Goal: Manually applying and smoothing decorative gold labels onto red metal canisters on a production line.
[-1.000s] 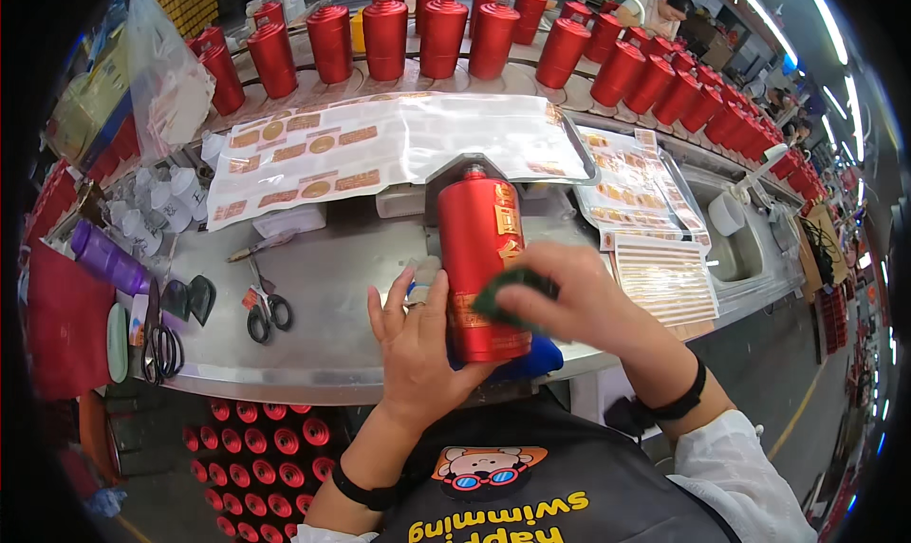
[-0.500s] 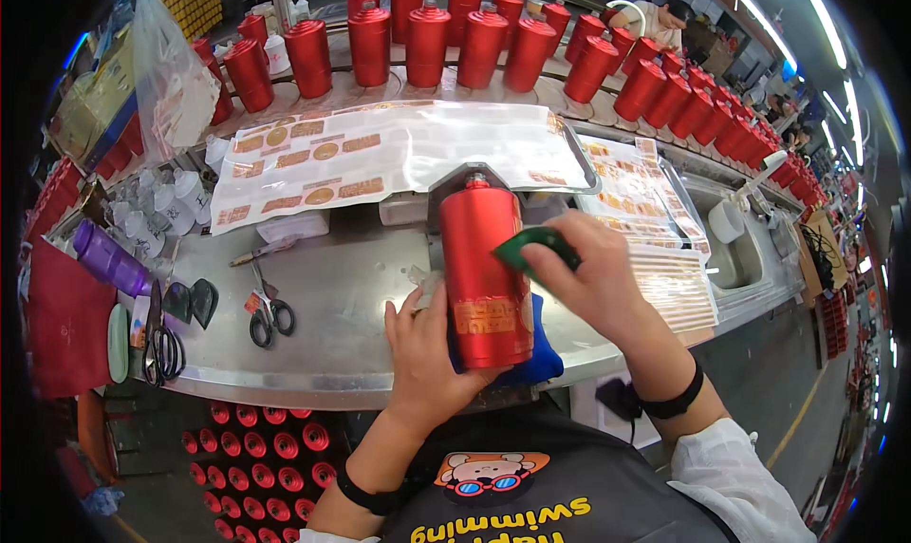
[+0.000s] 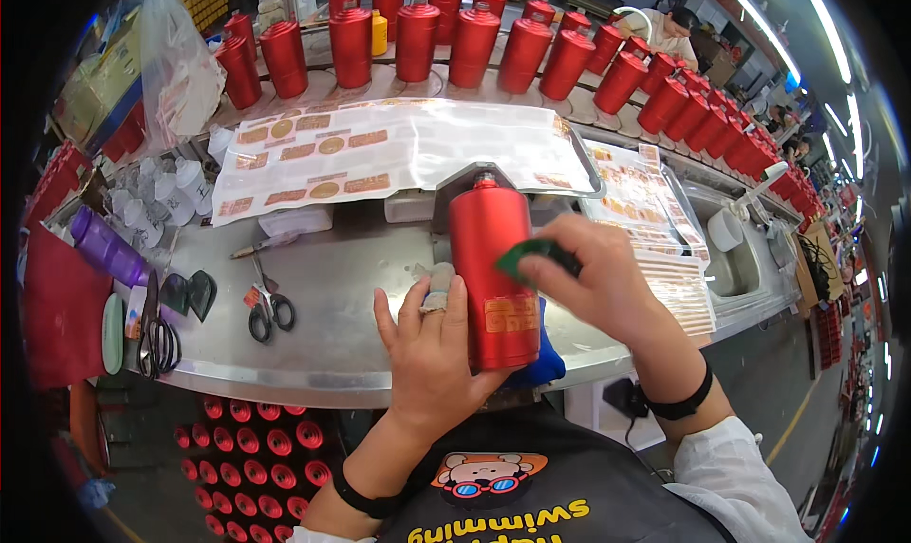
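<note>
A red bottle [image 3: 489, 249] leans against a grey metal rest on the worktable, its narrow neck pointing away from me. A gold patterned decal [image 3: 510, 315] sits on its lower side. My left hand [image 3: 429, 358] steadies the bottle at its lower left, thumb near the base and fingers along the side. One finger wears a pale wrapped cover [image 3: 437, 287]. In my right hand [image 3: 593, 272] is a green flat scraper [image 3: 533, 256], pinched and held against the bottle's upper right side. A blue cloth pad [image 3: 543, 358] shows partly beneath the bottle.
Decal sheets [image 3: 380, 149] lie behind the bottle. Scissors [image 3: 270, 306], larger shears [image 3: 157, 339], dark heart-shaped scrapers [image 3: 201, 298] and a purple bottle [image 3: 109, 249] lie left. Several red bottles [image 3: 474, 45] line the far conveyor. A sink [image 3: 735, 263] is right; a co-worker [image 3: 672, 38] sits beyond.
The bottle has turned, carrying the decal rightward. My left fingers have shifted along its side. The scraper stays near the upper side. Bottles on the far conveyor have moved, and a yellow one shows.
</note>
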The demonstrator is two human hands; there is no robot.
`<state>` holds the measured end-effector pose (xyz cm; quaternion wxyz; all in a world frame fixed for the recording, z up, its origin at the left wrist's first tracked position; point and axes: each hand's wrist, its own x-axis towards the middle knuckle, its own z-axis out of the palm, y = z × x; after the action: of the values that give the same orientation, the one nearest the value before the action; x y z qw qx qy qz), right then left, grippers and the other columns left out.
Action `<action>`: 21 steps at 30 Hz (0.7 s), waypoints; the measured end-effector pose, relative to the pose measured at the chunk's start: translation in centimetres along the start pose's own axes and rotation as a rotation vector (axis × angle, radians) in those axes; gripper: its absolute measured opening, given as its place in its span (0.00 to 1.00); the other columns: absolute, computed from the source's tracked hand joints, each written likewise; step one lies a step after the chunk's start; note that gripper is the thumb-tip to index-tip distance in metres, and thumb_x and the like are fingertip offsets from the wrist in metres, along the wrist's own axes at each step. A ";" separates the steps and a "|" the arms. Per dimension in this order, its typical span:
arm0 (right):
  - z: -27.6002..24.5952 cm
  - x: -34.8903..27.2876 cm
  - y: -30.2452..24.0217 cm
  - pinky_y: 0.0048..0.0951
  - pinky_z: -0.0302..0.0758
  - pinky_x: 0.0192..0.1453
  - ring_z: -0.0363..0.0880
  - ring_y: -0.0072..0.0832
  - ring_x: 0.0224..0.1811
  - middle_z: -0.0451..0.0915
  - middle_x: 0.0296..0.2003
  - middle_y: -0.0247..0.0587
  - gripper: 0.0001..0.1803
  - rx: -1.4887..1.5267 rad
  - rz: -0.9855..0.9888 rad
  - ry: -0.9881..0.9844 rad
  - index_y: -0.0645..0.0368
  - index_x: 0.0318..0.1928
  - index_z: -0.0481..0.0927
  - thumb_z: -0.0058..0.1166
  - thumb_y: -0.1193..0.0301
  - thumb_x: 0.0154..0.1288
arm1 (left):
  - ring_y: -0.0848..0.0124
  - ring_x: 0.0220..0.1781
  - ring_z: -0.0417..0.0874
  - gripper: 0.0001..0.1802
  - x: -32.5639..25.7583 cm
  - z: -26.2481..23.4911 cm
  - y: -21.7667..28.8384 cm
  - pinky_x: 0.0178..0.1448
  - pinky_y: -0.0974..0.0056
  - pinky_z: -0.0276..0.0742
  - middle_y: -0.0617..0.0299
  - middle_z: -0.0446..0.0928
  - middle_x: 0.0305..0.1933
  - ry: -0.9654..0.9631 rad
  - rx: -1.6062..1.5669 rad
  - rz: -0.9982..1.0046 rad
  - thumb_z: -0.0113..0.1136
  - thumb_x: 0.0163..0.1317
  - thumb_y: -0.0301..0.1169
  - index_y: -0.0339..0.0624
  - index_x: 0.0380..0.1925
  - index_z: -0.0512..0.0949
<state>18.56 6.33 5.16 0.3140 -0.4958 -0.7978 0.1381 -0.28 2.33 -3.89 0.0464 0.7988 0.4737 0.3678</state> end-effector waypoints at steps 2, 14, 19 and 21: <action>-0.4 -0.6 -1.0 0.40 0.74 0.33 0.78 0.47 0.28 0.78 0.28 0.49 0.10 0.170 0.014 -0.272 0.65 0.35 0.80 0.62 0.70 0.56 | 0.47 0.63 0.67 0.52 0.1 -0.1 0.2 0.71 0.33 0.40 0.44 0.74 0.53 -0.005 -0.012 0.012 0.71 0.44 0.57 0.28 0.60 0.67; 0.7 -4.1 0.4 0.25 0.71 0.30 0.75 0.22 0.26 0.77 0.24 0.40 0.09 0.192 0.233 0.139 0.64 0.38 0.80 0.60 0.71 0.62 | 0.45 0.63 0.67 0.54 -1.0 1.2 -1.3 0.72 0.35 0.42 0.43 0.72 0.56 0.001 -0.089 0.009 0.72 0.43 0.56 0.27 0.61 0.65; 3.0 -6.0 1.7 0.21 0.70 0.29 0.72 0.14 0.25 0.79 0.24 0.33 0.10 0.501 0.401 0.190 0.65 0.38 0.79 0.59 0.68 0.65 | 0.43 0.65 0.64 0.56 -1.4 1.8 -1.6 0.71 0.35 0.43 0.41 0.70 0.58 -0.044 -0.214 -0.025 0.71 0.45 0.56 0.26 0.64 0.59; 3.0 -6.3 1.8 0.19 0.70 0.31 0.72 0.12 0.27 0.79 0.26 0.31 0.12 0.654 0.542 0.228 0.65 0.39 0.79 0.58 0.66 0.66 | 0.42 0.65 0.64 0.55 -1.4 1.3 -1.1 0.71 0.35 0.45 0.40 0.68 0.60 -0.010 -0.160 0.038 0.70 0.47 0.55 0.25 0.65 0.58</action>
<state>19.90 1.93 -0.40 0.4932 -0.5737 -0.5133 0.4052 -0.66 2.20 -6.01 0.1056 0.8032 0.4275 0.4011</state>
